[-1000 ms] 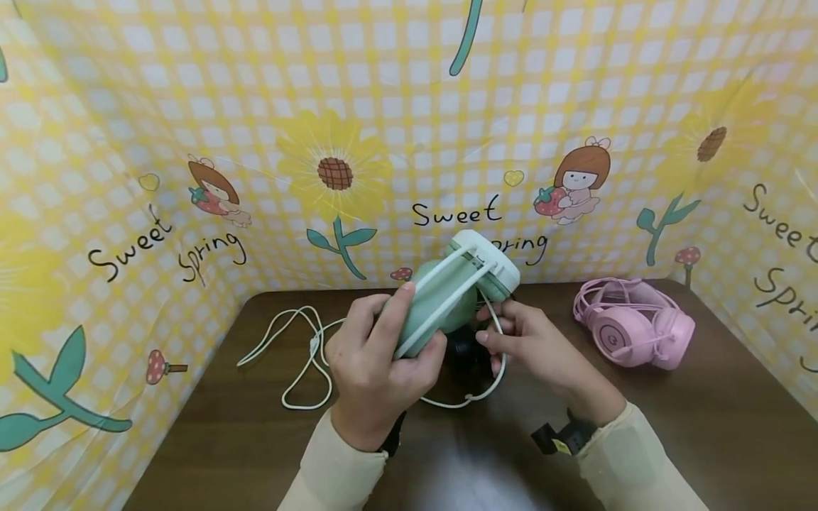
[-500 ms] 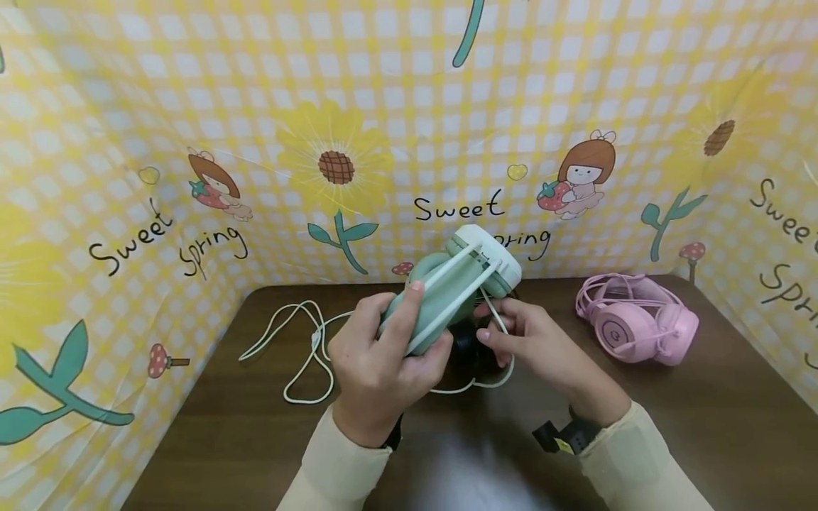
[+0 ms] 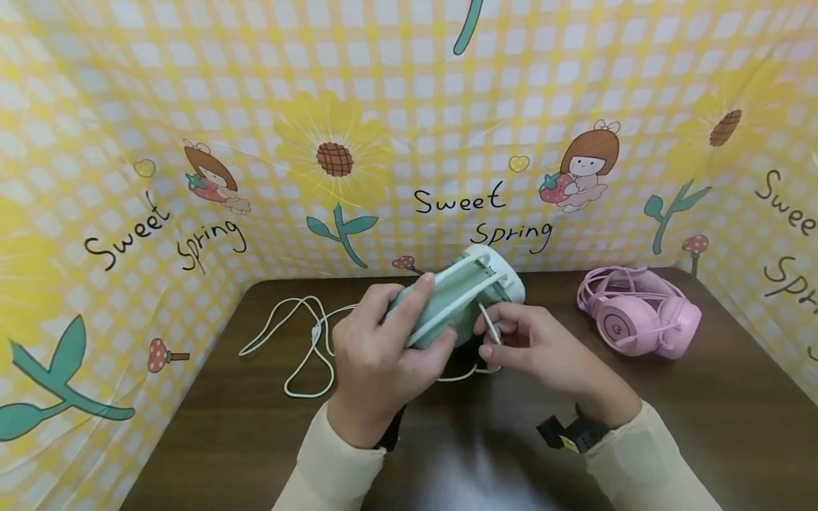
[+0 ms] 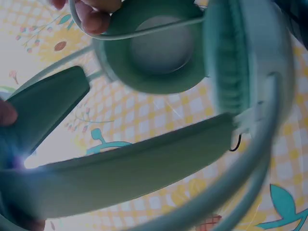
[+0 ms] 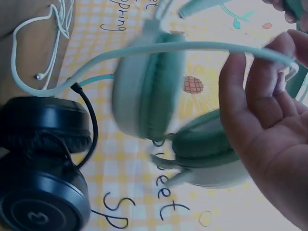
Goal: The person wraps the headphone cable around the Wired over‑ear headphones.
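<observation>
Mid-frame, your left hand (image 3: 383,355) grips the mint-green headphones (image 3: 456,294) by the headband; your right hand (image 3: 537,344) pinches their cable (image 5: 192,45). A tug could snag its slack on the black headset (image 5: 38,199), lower left in the right-wrist view. Pink headphones (image 3: 682,325) lie right of frame centre.

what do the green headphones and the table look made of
Green headphones: probably satin plastic, judging by smooth, pale earcup shells; the soft, padded cushions maybe leatherette. Table: wood or wood-look laminate, dark brown with faint grain and soft sheen.
</observation>
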`<state>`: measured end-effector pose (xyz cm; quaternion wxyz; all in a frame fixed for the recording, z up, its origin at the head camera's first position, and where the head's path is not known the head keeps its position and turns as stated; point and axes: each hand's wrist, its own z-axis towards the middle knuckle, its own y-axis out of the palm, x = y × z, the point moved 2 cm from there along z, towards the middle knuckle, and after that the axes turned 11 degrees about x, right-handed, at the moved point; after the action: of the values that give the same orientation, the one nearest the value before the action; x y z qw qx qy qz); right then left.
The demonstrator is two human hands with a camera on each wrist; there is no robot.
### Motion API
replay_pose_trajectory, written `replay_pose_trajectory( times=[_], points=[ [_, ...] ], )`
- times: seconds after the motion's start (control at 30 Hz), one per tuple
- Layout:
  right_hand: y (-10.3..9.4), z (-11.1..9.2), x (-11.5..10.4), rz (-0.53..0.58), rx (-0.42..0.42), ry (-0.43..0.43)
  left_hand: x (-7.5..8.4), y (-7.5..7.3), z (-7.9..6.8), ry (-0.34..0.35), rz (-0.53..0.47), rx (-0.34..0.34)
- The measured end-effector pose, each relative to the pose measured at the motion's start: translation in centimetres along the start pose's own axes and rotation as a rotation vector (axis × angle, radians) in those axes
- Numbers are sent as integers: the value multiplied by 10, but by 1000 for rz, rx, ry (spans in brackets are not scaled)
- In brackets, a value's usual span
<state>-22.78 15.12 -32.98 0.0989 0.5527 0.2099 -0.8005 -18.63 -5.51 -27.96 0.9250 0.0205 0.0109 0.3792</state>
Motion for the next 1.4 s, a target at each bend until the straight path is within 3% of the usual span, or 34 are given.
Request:
replay_pose_trajectory(
  times=[0.13,0.3,0.43,0.57,0.8,0.97,1.1,1.23,1.4],
  points=[
    [-7,-1,-6,18,-15,-44,-9,1,0,-93,-69,-60],
    [-18,-7,-13,-133,72,-45,-18,-1,0,-195,-187,-104],
    [-23,-11,-20,-216,86,-119,-23,-4,2,-280,-274,-152],
    [-30,-16,-29,-260,91,-197,-25,-2,6,-340,-299,-216],
    [-39,-27,-37,-351,107,-205,-23,-5,-2,-451,-324,-382],
    [-41,-29,-41,-384,68,-295,-25,-11,-10,-608,-420,-466],
    [-40,-26,-45,-450,84,-392,-35,-15,-12,-732,-496,-463],
    [-37,-24,-45,-566,147,-391,-39,-18,-12,-711,-469,-401],
    [-33,-24,-40,-748,202,-362,-31,-18,-8,-501,-368,-293]
  ],
)
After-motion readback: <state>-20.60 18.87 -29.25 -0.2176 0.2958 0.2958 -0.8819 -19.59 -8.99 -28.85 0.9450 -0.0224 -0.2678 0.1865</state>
